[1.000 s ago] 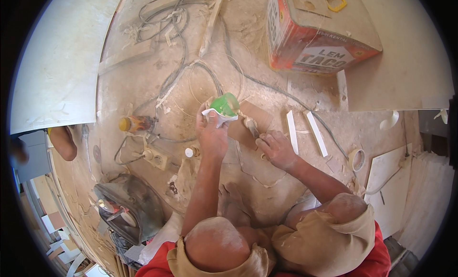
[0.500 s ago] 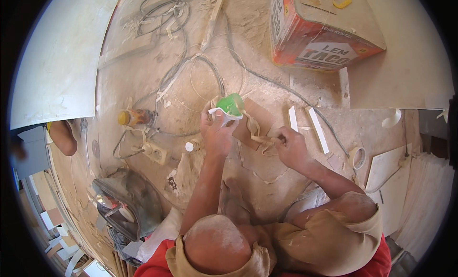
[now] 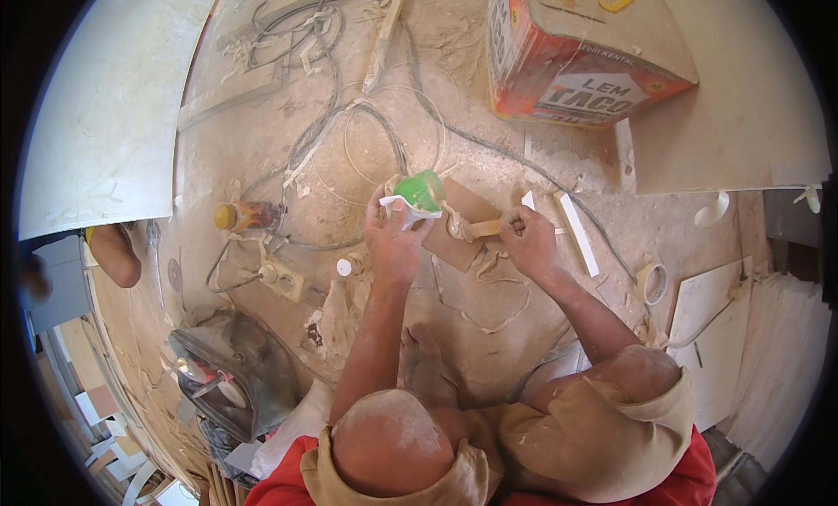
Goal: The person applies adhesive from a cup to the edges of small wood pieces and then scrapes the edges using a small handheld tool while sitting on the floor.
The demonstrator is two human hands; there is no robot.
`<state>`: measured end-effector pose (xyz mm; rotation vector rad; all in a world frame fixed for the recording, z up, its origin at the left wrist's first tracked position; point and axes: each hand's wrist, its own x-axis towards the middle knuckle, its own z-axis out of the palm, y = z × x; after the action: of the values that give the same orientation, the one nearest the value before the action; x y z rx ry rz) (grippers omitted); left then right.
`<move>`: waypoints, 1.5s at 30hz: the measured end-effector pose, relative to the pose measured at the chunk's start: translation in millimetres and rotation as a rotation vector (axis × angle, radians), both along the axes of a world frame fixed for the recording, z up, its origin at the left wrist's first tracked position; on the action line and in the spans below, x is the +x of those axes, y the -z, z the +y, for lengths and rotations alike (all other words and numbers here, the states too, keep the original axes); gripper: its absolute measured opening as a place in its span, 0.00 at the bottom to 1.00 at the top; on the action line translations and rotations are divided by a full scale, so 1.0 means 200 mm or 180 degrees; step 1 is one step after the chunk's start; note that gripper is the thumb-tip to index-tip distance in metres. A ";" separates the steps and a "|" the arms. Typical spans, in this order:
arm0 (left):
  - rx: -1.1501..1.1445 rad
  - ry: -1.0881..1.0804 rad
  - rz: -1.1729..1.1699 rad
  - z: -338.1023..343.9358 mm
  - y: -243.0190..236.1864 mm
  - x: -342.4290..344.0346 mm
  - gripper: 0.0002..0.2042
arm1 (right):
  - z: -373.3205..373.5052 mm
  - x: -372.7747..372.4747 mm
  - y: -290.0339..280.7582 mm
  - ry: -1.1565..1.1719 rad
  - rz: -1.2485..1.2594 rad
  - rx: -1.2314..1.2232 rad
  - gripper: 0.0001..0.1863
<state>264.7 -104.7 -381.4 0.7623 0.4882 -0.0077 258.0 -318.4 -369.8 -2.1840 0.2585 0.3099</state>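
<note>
My left hand (image 3: 393, 244) grips a rounded green object (image 3: 421, 189) wrapped below in something white and crumpled (image 3: 410, 210), at the middle of the view. My right hand (image 3: 525, 235) pinches a pale beige tape-like strip (image 3: 484, 229), which runs toward the green object in a twisted, crumpled length. Beneath lies a brown cardboard piece (image 3: 463, 258). Just to the right are narrow white strips (image 3: 577, 234); a small white-capped container (image 3: 346, 266) stands left of my left forearm.
A large red-and-tan box (image 3: 594, 35) is at upper right, beside cables (image 3: 471, 141) on the dusty floor. A yellow-lidded bottle (image 3: 250, 215), power socket (image 3: 288, 283), black bag (image 3: 231, 366) and tape roll (image 3: 653, 284) lie around. Pale boards flank both sides; another person's knee (image 3: 118, 255) shows left.
My right hand has moved up and slightly right, drawing the strip out straighter near its fingers. My left hand still holds the green object, now slightly further right than a second ago.
</note>
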 end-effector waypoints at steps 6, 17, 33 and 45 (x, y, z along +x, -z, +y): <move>0.0014 0.0083 0.0006 0.02 0.02 0.00 0.18 | 0.04 0.01 0.03 -0.0311 0.0381 0.0440 0.07; 0.1214 0.0082 0.0204 0.06 -0.03 -0.03 0.17 | -0.03 0.01 -0.27 0.0252 0.0572 0.1448 0.06; 0.0054 -0.0089 0.0503 0.05 -0.01 -0.04 0.14 | 0.00 -0.13 -0.14 -0.1271 -0.0968 -0.0291 0.09; -0.0104 0.0079 0.0083 -0.02 -0.17 -0.06 0.15 | -0.03 -0.01 -0.55 0.0901 0.0555 0.2863 0.04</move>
<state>252.0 -107.9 -348.4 0.7370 0.5023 -0.0485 256.2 -324.1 -259.3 -1.2186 0.4224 0.3656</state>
